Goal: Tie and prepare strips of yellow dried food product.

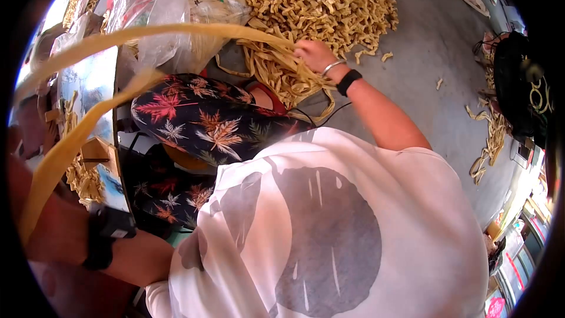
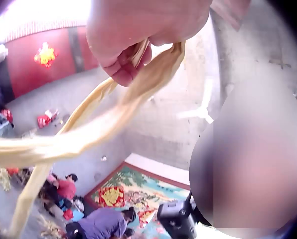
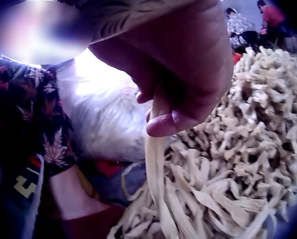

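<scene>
A long, flat yellowish strip (image 1: 176,28) arcs leftward from my right hand (image 1: 318,56). In the right wrist view, my right hand (image 3: 183,64) pinches a strip (image 3: 156,159) between thumb and fingers, with more of it hanging below. My left hand (image 2: 148,22) has its fingers curled round a folded strip (image 2: 103,127), whose lengths trail to the lower left. Its arm lies at the left edge in the head view, where the hand is too dark to make out. Beneath my right hand, loose strips (image 1: 279,73) lie in a tangle.
A large heap of knotted pieces (image 1: 321,0) covers the floor beyond the loose strips. Plastic sacks (image 1: 206,9) stand left of it. A narrow table (image 1: 97,82) with small pieces runs along the left. Seated people (image 2: 99,221) appear in the left wrist view.
</scene>
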`<control>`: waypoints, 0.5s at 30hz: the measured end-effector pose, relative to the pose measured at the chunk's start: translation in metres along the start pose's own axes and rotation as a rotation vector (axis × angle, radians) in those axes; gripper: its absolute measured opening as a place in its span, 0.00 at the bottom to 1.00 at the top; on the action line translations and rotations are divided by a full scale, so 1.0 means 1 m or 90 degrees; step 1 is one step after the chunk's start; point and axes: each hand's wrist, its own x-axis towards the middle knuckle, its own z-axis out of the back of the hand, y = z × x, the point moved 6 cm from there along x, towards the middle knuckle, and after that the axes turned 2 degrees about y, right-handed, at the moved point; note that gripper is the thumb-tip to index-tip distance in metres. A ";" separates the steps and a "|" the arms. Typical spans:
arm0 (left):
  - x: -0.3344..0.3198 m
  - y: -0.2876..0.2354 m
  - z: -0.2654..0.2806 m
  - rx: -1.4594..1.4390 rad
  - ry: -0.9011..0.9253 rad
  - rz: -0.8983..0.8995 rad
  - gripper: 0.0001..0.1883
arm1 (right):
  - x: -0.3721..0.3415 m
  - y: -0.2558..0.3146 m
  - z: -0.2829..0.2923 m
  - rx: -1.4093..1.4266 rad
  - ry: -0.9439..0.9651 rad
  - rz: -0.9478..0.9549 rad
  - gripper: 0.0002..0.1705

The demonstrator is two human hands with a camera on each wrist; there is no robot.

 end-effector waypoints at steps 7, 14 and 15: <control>-0.056 -0.012 0.003 -0.458 -0.077 0.231 0.22 | -0.001 0.064 0.096 0.314 -0.015 -0.266 0.15; -0.130 -0.006 0.041 0.122 -0.247 0.099 0.28 | 0.024 0.282 0.173 0.621 0.020 0.182 0.20; -0.137 -0.013 0.043 0.145 -0.275 0.086 0.28 | 0.026 0.309 0.182 0.597 -0.007 0.233 0.20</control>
